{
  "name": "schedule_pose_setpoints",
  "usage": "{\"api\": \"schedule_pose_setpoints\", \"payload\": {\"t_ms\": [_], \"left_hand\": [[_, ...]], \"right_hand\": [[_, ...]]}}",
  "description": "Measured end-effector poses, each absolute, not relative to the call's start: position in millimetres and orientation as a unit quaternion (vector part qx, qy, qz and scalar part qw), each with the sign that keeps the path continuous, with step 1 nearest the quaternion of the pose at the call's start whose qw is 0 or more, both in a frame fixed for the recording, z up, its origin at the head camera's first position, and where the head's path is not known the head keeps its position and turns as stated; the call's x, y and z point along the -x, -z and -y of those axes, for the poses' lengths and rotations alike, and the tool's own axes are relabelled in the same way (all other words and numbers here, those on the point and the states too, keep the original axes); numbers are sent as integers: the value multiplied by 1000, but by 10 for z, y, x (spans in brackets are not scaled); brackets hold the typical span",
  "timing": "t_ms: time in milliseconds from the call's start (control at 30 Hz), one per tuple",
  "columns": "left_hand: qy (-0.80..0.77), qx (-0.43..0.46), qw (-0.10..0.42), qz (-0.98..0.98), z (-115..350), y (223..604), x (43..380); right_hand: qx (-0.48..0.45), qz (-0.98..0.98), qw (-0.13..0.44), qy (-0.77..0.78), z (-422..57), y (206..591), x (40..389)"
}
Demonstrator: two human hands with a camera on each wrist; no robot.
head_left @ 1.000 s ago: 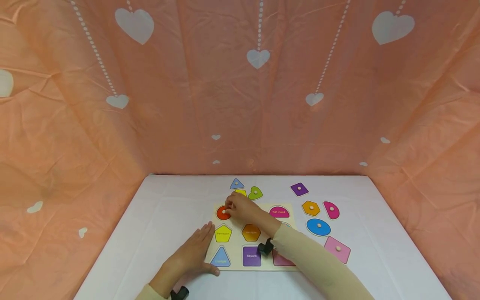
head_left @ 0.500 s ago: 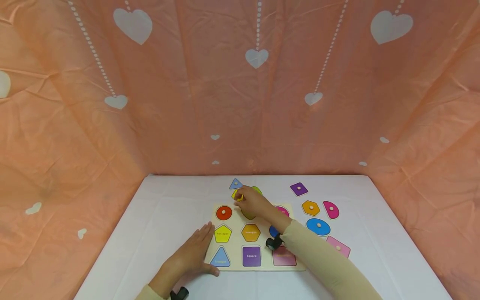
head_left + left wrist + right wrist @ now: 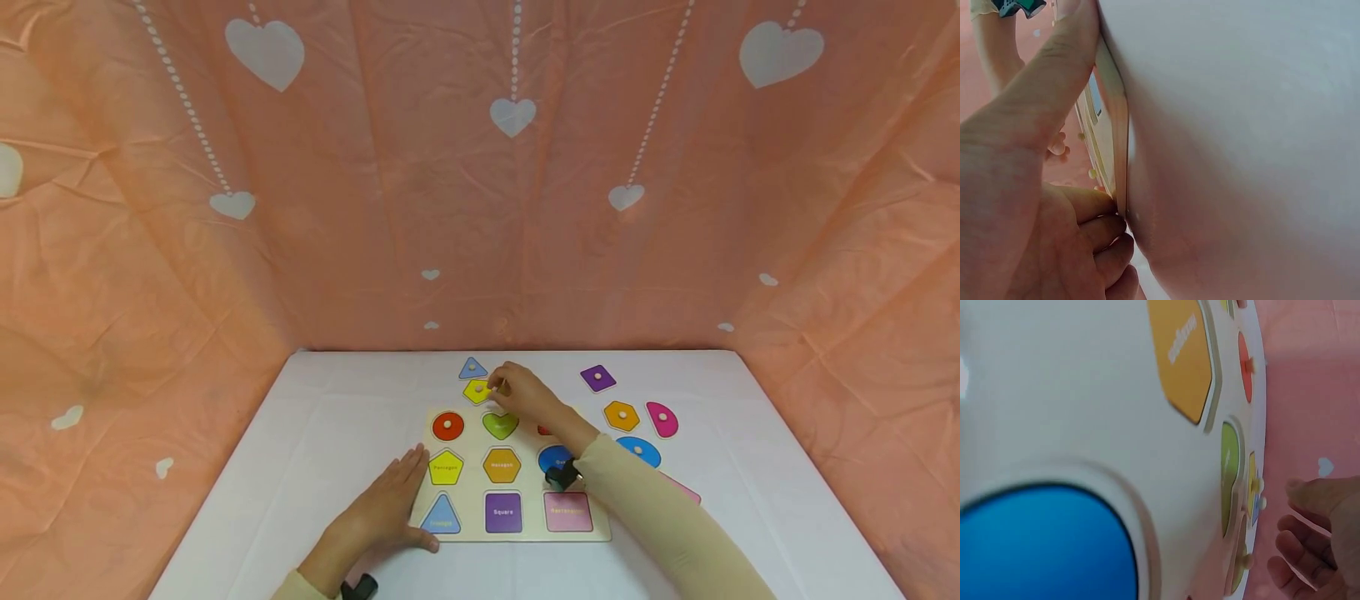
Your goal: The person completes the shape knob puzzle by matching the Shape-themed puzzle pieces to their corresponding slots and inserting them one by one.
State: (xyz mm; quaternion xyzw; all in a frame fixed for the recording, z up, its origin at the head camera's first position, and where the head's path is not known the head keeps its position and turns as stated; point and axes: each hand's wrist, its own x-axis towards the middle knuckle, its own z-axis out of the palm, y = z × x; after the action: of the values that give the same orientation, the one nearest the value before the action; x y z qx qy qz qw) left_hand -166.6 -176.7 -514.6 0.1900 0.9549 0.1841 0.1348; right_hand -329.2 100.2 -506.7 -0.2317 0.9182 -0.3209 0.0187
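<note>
A cream wooden shape-puzzle board [image 3: 472, 500] lies on the table with labelled, coloured recesses. My left hand [image 3: 386, 500] rests along its left edge, the thumb at the front corner; in the left wrist view the fingertips touch the board's rim [image 3: 1120, 144]. The red circle piece [image 3: 447, 426] sits in the top left recess. My right hand [image 3: 528, 396] hovers beyond the back edge, beside the yellow pentagon piece [image 3: 476, 391]. Its fingers are loosely bent and hold nothing in the right wrist view. The green heart piece [image 3: 1239, 565], hidden by this hand in the head view, has a wooden knob.
Other knobbed pieces lie on the white table: a blue triangle [image 3: 472, 367] at the back, a purple square [image 3: 597, 378], an orange hexagon [image 3: 622, 415], a magenta half round [image 3: 662, 419], and a blue oval [image 3: 640, 451] partly behind the right sleeve.
My right hand let go of the red circle in the top left recess, moved back over the yellow pentagon, then shifted right towards the heart piece. My left hand has stayed still.
</note>
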Motion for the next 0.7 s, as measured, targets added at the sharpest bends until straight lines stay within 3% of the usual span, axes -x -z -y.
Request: {"api": "schedule_pose_setpoints", "payload": {"t_ms": [700], "left_hand": [[-193,-190,138,-953,1784,5176,1678]], "right_hand": [[176,-924,20,339,-1207,5178,3450]]}}
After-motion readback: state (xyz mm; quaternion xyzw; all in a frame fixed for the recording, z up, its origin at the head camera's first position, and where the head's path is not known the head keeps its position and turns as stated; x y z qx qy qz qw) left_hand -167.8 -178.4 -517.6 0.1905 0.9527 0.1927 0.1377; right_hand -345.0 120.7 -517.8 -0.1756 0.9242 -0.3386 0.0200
